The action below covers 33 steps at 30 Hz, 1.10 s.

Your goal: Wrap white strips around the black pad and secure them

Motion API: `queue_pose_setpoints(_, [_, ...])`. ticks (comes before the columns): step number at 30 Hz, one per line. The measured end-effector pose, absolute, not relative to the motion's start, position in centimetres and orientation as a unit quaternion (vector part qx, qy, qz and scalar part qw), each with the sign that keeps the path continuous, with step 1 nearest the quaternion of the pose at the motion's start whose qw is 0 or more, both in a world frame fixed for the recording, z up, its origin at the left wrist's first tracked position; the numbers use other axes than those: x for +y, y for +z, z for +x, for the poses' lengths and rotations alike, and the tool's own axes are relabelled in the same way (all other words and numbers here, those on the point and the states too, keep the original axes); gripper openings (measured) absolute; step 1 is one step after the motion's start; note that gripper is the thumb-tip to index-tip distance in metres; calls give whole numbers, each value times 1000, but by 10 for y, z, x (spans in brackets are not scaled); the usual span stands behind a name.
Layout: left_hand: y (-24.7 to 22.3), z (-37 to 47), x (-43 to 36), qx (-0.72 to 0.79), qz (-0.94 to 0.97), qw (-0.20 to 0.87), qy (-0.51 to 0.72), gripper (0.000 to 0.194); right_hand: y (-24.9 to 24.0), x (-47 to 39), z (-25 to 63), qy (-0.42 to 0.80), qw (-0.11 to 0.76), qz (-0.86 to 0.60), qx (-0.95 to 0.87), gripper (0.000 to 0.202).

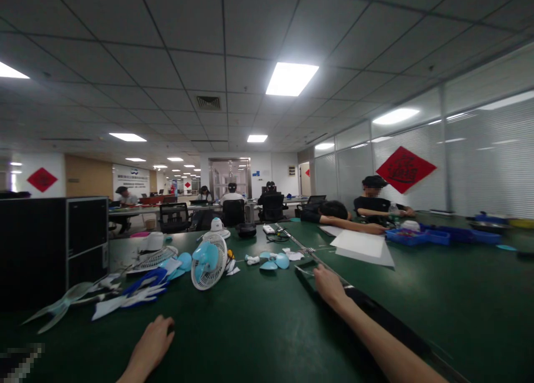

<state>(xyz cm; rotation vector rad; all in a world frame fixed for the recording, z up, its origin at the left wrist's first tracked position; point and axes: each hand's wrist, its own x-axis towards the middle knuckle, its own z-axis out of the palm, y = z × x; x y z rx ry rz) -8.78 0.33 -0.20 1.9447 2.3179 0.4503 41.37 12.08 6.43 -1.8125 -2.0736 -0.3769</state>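
Dark flap [307,279] is looking light, stiff, best held by its edge; curled right hand [328,286] is resting there, grip unclear; half-open left hand [155,338] is holding nothing

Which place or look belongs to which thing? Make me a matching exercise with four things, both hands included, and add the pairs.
1. Left hand
2. Right hand
3. Fan
4. White sheets

A. Light blue blades in a white cage
B. Left of the blue trays
C. Lower left of the picture
D. At the dark strip along the green table

Pairs: 1-C, 2-D, 3-A, 4-B
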Motion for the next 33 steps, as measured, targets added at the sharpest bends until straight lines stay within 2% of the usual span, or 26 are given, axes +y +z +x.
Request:
queue_pose_setpoints(3, [-1,-86,2,758,635,40,141,37,49,120,416,-118,150,-641,-743,35])
queue_pose_setpoints(8, [2,-86,-2,755,640,48,132,40,45,108,436,-106,146,-638,-748,22])
queue_pose_setpoints(13, [-3,-90,2,754,641,48,137,40,46,94,494,-105,188,-661,-719,25])
queue_pose_setpoints(19, [-5,-86,5,760,636,23,133,39,36,78,553,-54,155,-721,-673,19])
queue_pose_setpoints(29, [-7,-91,5,757,638,46,135,40,45,73,556,22,175,-736,-653,15])
queue_pose_setpoints(33, [-11,-93,9,753,641,38,143,40,55,66,574,3,181,-736,-652,12])
